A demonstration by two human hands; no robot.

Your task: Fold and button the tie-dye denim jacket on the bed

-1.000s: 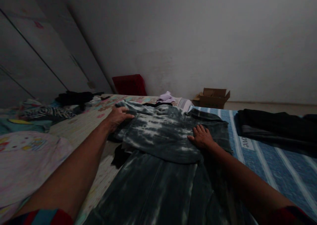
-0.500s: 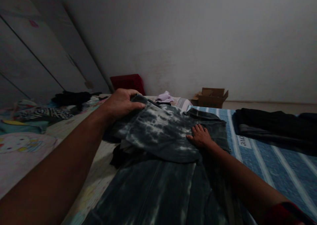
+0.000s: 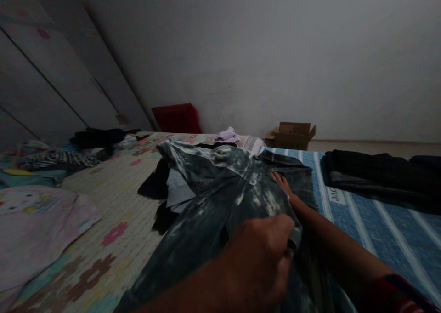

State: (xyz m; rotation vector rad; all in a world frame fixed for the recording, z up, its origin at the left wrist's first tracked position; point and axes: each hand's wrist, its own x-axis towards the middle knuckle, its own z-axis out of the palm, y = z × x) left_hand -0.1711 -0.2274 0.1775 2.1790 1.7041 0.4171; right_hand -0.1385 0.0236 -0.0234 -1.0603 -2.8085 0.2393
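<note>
A dark grey-green denim jacket (image 3: 206,212) with pale bleached patches lies spread in front of me. My left hand (image 3: 262,248), a little blurred, is closed on a sleeve of the jacket near its cuff, low and to the right of centre. Beyond it, my right hand (image 3: 283,184) rests flat on the jacket's right part with fingers stretched out. Raised cloth hides some of that hand. Under the jacket's left side, light grey cloth (image 3: 179,191) and black cloth (image 3: 153,184) stick out.
Folded dark trousers (image 3: 375,175) lie on the blue striped bedding (image 3: 351,225) at right. A pink printed garment (image 3: 44,230) lies left on the flowered sheet (image 3: 117,202), with heaped clothes (image 3: 99,140) behind. An open cardboard box (image 3: 292,136) and red box (image 3: 176,118) stand by the wall.
My left hand has swung from the upper left to the lower right, carrying the sleeve across the jacket. My right hand has stayed nearly in place.
</note>
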